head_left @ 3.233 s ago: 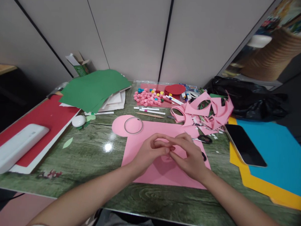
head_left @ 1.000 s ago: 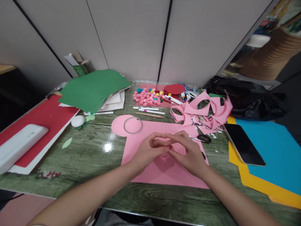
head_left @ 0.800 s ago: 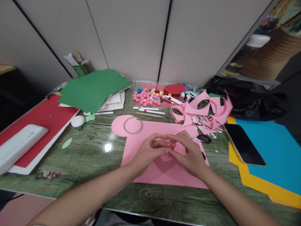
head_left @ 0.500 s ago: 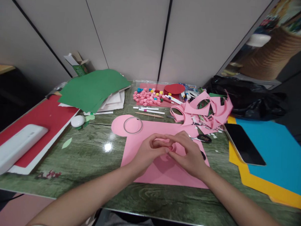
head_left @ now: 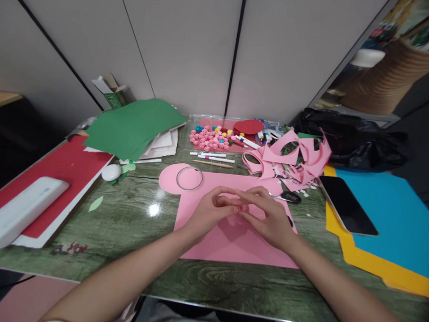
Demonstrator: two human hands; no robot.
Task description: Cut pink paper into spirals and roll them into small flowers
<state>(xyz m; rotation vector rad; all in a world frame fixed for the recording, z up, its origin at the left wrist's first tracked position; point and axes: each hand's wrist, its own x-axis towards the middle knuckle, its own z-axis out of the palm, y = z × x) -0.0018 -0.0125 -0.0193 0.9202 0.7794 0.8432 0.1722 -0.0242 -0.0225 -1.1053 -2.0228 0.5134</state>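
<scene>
Above a large pink paper sheet (head_left: 211, 243), my left hand (head_left: 213, 209) and my right hand (head_left: 271, 214) meet at the fingertips. Between them they pinch a small rolled pink paper piece (head_left: 242, 208), partly hidden by the fingers. Both hands have their fingers curled and closed on it. Scissors (head_left: 290, 197) lie just beyond my right hand, one handle loop partly covered by it. A clear ring-shaped round object (head_left: 189, 178) rests on pink paper circles (head_left: 169, 179) at the sheet's upper left corner.
Small pink rolled paper pieces (head_left: 210, 141) fill a clear tray at the back. Pink offcuts (head_left: 285, 151) pile at the right, near a phone (head_left: 348, 204) on blue paper (head_left: 399, 209). Green paper (head_left: 134, 125), red paper (head_left: 76, 175) and a white case (head_left: 26, 211) occupy the left.
The fingertips have shifted slightly around the rolled pink paper, which looks turned a little. The pink sheet beneath has moved very slightly; other things lie as before.
</scene>
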